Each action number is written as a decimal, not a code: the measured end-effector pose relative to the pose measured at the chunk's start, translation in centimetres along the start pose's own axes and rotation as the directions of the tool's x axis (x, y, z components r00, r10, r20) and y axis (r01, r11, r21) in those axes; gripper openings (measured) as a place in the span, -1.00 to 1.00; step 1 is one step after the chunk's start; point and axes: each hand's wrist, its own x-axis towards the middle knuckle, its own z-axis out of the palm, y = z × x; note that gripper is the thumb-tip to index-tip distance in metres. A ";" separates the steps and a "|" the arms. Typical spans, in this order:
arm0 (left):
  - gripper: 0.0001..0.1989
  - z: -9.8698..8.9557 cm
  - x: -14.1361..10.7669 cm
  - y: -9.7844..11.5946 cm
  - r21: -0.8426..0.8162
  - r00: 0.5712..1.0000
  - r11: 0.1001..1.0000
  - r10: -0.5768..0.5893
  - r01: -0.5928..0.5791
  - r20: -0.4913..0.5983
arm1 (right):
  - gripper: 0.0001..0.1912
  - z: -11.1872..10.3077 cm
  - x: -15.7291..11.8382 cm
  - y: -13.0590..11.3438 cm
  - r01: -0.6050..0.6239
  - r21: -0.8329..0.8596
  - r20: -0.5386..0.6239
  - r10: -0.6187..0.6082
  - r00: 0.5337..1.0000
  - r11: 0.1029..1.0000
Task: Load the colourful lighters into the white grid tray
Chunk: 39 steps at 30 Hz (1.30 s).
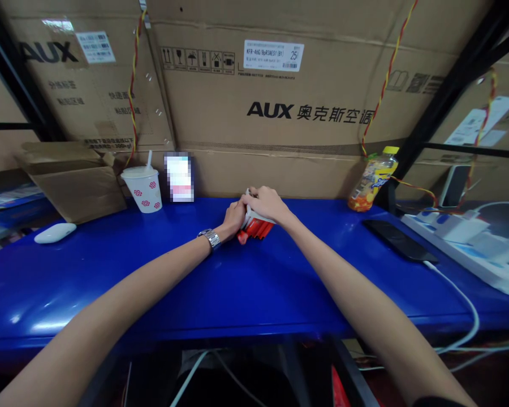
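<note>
Both hands meet over the middle of the blue table [254, 288], close to the cardboard behind it. Between them is a small red object with ridged sides and a white part on top [261, 228]; its kind I cannot make out. My left hand [236, 216], with a metal watch [212, 239] on the wrist, closes on the object's left side. Curled over the white top from the right is my right hand [270, 202]. The fingertips largely hide the top of the object, and a red piece shows below my left fingers.
A paper cup with a straw [143, 189], a lit phone [180, 178], an open carton [74, 186] and a white mouse [55, 233] are on the left. Right are a drink bottle [372, 180], a dark phone on a cable [399, 241] and a power strip [470, 249].
</note>
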 end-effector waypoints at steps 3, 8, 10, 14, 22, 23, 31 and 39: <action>-0.52 0.0 -0.3 0.4 0.030 0.998 0.998 0.054 -0.054 -0.021 | -0.74 -0.1 0.4 1.1 -0.035 0.070 -0.014 0.036 0.999 0.997; -0.55 -0.3 -0.9 1.3 0.303 0.989 0.941 0.146 -0.149 0.030 | -0.71 -0.4 1.2 4.5 -0.104 0.245 -0.031 0.115 0.993 0.964; -0.55 -0.3 -1.1 1.5 0.393 0.987 0.905 0.148 -0.160 0.061 | -0.70 -0.8 1.2 5.8 -0.109 0.320 -0.026 0.123 0.992 0.941; -0.56 -0.4 -1.3 1.6 0.446 0.989 0.883 0.122 -0.146 0.082 | -0.73 -1.8 0.7 7.5 -0.140 0.456 0.036 0.139 0.990 0.879; -0.59 -0.4 -1.1 1.4 0.397 0.993 0.910 0.098 -0.118 0.070 | -0.77 -3.9 0.0 9.8 -0.244 0.501 0.077 0.237 0.968 0.831; -0.59 -0.4 -1.1 1.4 0.391 0.993 0.913 0.099 -0.118 0.067 | -0.78 -4.0 0.0 10.2 -0.262 0.533 0.087 0.255 0.963 0.805; -0.59 -0.4 -1.1 1.3 0.385 0.994 0.917 0.092 -0.108 0.059 | -0.81 -2.8 -0.1 11.3 -0.327 0.719 0.143 0.330 0.933 0.613; -0.59 -0.4 -1.1 1.3 0.356 0.995 0.929 0.095 -0.102 0.038 | -0.81 -3.0 0.2 10.6 -0.261 0.723 0.081 0.297 0.951 0.639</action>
